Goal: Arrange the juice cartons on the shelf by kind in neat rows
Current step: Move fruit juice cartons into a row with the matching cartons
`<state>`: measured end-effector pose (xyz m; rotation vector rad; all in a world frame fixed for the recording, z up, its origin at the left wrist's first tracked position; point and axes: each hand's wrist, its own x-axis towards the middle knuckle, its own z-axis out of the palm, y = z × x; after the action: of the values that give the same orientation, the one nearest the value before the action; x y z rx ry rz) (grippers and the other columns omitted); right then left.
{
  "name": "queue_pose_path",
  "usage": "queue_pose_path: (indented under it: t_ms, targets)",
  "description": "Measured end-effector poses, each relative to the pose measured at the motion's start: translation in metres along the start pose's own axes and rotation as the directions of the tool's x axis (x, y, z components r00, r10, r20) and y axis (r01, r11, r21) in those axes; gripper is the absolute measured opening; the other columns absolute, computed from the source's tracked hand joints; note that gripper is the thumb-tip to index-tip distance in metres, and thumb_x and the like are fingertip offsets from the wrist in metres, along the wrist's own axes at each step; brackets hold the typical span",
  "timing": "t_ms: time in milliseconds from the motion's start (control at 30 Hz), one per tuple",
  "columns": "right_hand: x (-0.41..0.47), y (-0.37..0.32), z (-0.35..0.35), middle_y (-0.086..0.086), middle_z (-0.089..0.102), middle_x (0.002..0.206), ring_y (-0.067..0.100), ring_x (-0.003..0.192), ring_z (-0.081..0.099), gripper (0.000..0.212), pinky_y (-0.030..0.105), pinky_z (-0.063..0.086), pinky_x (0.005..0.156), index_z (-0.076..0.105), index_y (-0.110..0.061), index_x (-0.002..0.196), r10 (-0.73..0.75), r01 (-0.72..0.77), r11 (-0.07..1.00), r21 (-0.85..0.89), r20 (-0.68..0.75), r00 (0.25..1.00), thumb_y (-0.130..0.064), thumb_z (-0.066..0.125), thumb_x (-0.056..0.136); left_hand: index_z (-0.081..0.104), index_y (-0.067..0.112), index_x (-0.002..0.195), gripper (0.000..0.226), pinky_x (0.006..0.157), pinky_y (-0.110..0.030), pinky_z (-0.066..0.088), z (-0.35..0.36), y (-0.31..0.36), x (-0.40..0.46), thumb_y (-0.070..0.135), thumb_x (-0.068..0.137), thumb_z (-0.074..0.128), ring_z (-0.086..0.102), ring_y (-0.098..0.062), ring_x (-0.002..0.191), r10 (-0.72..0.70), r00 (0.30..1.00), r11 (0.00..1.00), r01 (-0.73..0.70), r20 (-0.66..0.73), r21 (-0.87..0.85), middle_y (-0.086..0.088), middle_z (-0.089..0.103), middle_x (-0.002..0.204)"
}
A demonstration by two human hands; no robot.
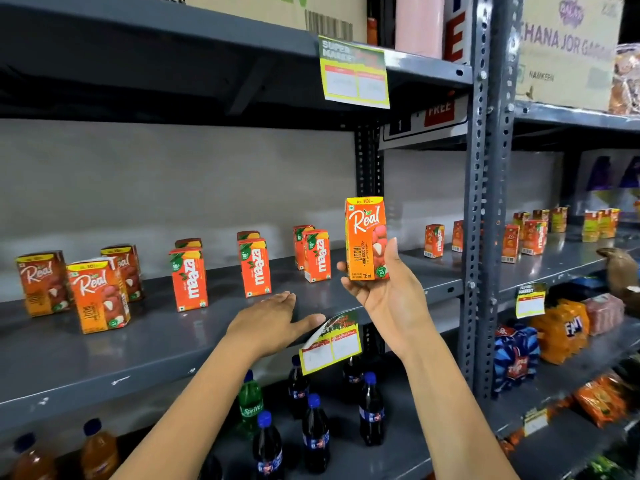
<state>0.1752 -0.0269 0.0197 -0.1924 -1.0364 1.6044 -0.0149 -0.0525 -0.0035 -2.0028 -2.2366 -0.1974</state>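
My right hand (388,289) holds an orange Real litchi carton (366,237) upright in front of the grey shelf (145,344), above its front edge. My left hand (273,320) lies flat and open on the shelf, palm down, holding nothing. At the shelf's left stand three Real cartons (98,294) in a loose cluster. Several Maaza cartons stand to the right of them in pairs, one behind another: one pair (188,278), another (255,266) and a third (316,252).
More small cartons (434,240) stand on the neighbouring shelf bay to the right, past a perforated upright post (479,202). Soda bottles (313,431) fill the shelf below. A price tag (330,344) hangs from the shelf edge under my left hand. Cardboard boxes sit on top.
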Motion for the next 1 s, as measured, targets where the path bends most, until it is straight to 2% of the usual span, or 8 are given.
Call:
queue_pose_path:
  t_ms: [133, 267, 400, 467, 567, 700, 867, 1000]
  targets:
    - [-0.001, 0.015, 0.025, 0.018, 0.064, 0.124, 0.035, 0.110, 0.064, 0.045, 0.044, 0.058, 0.084, 0.050, -0.006, 0.132, 0.021, -0.020, 1.000, -0.016, 0.056, 0.998, -0.035, 0.042, 0.098, 0.019, 0.021, 0.153, 0.082, 0.110, -0.036, 0.029, -0.005, -0.029, -0.035, 0.071, 0.089, 0.027, 0.020, -0.015, 0.145, 0.018, 1.000, 1.000, -0.018, -0.017, 0.017, 0.006, 0.014, 0.161]
    - [-0.006, 0.047, 0.067, 0.012, 0.067, 0.120, 0.030, 0.109, 0.065, 0.036, 0.045, 0.052, 0.095, 0.057, -0.012, 0.125, 0.075, -0.071, 0.996, -0.056, 0.077, 0.994, -0.032, 0.045, 0.098, 0.022, 0.026, 0.152, 0.078, 0.108, -0.036, 0.034, -0.017, -0.083, -0.083, 0.071, 0.088, 0.025, 0.026, -0.014, 0.143, -0.065, 0.997, 0.998, 0.065, -0.031, 0.024, 0.010, 0.021, 0.159]
    - [-0.015, 0.094, 0.127, -0.009, 0.072, 0.093, 0.010, 0.092, 0.061, 0.022, 0.027, 0.042, 0.085, 0.064, -0.025, 0.100, 0.139, -0.107, 0.975, -0.197, 0.157, 0.978, -0.034, 0.045, 0.097, 0.034, 0.027, 0.147, 0.073, 0.100, -0.035, 0.040, -0.034, -0.139, -0.132, 0.070, 0.089, 0.028, 0.042, -0.019, 0.133, -0.173, 0.984, 0.983, 0.175, -0.032, 0.054, 0.002, 0.040, 0.150]
    - [-0.019, 0.115, 0.155, -0.009, 0.071, 0.094, 0.008, 0.094, 0.061, 0.024, 0.026, 0.043, 0.087, 0.063, -0.020, 0.105, 0.184, -0.133, 0.964, -0.232, 0.215, 0.959, -0.033, 0.045, 0.097, 0.040, 0.028, 0.143, 0.071, 0.094, -0.036, 0.043, -0.038, -0.164, -0.152, 0.071, 0.088, 0.028, 0.048, -0.021, 0.126, -0.240, 0.970, 0.968, 0.242, -0.038, 0.060, 0.001, 0.049, 0.144]
    - [-0.025, 0.152, 0.203, -0.006, 0.070, 0.093, 0.007, 0.087, 0.064, 0.026, 0.025, 0.047, 0.079, 0.060, -0.015, 0.111, 0.268, -0.185, 0.943, -0.277, 0.300, 0.915, -0.031, 0.045, 0.097, 0.043, 0.028, 0.140, 0.071, 0.088, -0.036, 0.045, -0.040, -0.206, -0.182, 0.073, 0.087, 0.026, 0.051, -0.022, 0.120, -0.316, 0.947, 0.946, 0.319, -0.060, 0.053, 0.001, 0.054, 0.138]
    - [-0.031, 0.203, 0.260, 0.005, 0.067, 0.104, 0.015, 0.093, 0.064, 0.031, 0.026, 0.051, 0.071, 0.054, -0.008, 0.121, 0.341, -0.196, 0.907, -0.372, 0.379, 0.860, -0.027, 0.044, 0.099, 0.042, 0.028, 0.143, 0.070, 0.093, -0.035, 0.046, -0.040, -0.247, -0.213, 0.069, 0.089, 0.028, 0.049, -0.021, 0.126, -0.353, 0.931, 0.934, 0.356, -0.098, 0.016, 0.002, 0.050, 0.144]
    - [-0.006, 0.252, 0.308, 0.012, 0.058, 0.130, 0.029, 0.119, 0.057, 0.031, 0.043, 0.053, 0.091, 0.046, -0.009, 0.129, 0.430, -0.236, 0.824, -0.515, 0.296, 0.853, -0.020, 0.042, 0.100, 0.034, 0.025, 0.148, 0.067, 0.103, -0.037, 0.039, -0.035, -0.260, -0.228, 0.064, 0.093, 0.031, 0.037, -0.017, 0.137, -0.317, 0.942, 0.948, 0.314, -0.111, -0.050, 0.006, 0.037, 0.153]
    - [0.020, 0.273, 0.318, 0.007, 0.057, 0.133, 0.025, 0.124, 0.053, 0.034, 0.044, 0.042, 0.103, 0.048, -0.013, 0.132, 0.426, -0.178, 0.692, -0.699, 0.198, 0.883, -0.022, 0.040, 0.101, 0.032, 0.023, 0.149, 0.067, 0.108, -0.038, 0.035, -0.034, -0.260, -0.229, 0.062, 0.094, 0.030, 0.032, -0.016, 0.140, -0.286, 0.950, 0.958, 0.282, -0.125, -0.046, 0.006, 0.031, 0.155]
